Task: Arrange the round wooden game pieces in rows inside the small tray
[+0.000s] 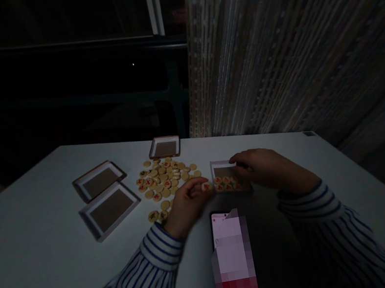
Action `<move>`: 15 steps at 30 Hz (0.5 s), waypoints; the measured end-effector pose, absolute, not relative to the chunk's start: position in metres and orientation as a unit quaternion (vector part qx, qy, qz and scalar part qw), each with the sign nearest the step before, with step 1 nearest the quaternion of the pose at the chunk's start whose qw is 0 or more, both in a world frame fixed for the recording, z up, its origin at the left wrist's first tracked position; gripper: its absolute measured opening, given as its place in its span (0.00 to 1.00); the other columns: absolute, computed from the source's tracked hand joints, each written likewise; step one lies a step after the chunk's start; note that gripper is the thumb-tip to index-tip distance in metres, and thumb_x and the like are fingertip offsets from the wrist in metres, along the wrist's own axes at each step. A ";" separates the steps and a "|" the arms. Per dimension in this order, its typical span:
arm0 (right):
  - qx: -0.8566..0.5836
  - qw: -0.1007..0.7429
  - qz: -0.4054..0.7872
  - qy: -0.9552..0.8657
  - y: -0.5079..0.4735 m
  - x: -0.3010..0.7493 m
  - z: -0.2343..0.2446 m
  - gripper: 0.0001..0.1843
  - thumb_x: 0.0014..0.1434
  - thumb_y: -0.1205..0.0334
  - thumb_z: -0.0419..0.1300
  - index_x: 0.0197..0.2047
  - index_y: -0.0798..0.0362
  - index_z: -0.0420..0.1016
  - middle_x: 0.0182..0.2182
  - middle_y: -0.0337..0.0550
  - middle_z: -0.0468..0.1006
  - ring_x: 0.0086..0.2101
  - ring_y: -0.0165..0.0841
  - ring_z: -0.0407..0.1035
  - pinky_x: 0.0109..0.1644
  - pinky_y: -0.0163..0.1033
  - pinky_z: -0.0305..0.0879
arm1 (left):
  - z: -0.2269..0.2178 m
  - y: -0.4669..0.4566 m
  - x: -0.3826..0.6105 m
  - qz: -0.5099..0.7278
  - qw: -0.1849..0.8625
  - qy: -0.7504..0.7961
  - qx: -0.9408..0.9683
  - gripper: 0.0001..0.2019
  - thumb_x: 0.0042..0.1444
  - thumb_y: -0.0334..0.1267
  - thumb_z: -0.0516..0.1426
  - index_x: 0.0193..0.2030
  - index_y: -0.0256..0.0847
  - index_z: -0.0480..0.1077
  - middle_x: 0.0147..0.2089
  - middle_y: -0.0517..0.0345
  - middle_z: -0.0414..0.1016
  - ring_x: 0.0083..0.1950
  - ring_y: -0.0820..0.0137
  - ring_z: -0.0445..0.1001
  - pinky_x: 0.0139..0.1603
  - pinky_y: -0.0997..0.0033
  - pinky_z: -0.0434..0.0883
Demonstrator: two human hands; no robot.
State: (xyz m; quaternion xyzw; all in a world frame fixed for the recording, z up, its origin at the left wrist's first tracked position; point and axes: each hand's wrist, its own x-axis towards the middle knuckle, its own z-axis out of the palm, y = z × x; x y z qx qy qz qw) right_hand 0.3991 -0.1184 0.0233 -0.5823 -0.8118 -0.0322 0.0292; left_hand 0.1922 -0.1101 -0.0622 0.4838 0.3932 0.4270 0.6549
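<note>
My left hand (188,202) is closed in a pinch on a xiangqi piece (206,186) with a red character, held at the left side of a shallow box (221,164). Inside that box, several round pieces (226,180) with red characters lie in rows along its near side. My right hand (264,168) hovers over the box's right part, its visible fingers bent and apart, with no piece showing between them. That hand covers the box's right edge. Left of the box spreads a loose heap of wooden xiangqi pieces (163,178), some face up with red or black characters, others blank side up.
On the white table (38,201), an open tray (86,225) and a brown-edged lid (81,189) lie at the left. Another lid (178,145) sits behind the heap. A lit phone (228,242) rests in front. A string curtain (237,56) hangs beyond the table.
</note>
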 end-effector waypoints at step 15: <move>-0.578 0.097 -0.022 -0.810 -0.131 0.412 0.038 0.16 0.60 0.60 0.50 0.47 0.52 0.73 0.38 0.44 0.79 0.39 0.35 0.71 0.40 0.37 0.61 | -0.040 -0.104 0.222 0.448 0.642 0.388 0.486 0.17 0.42 0.39 0.65 0.40 0.36 0.73 0.32 0.58 0.75 0.32 0.76 0.72 0.34 0.78 0.67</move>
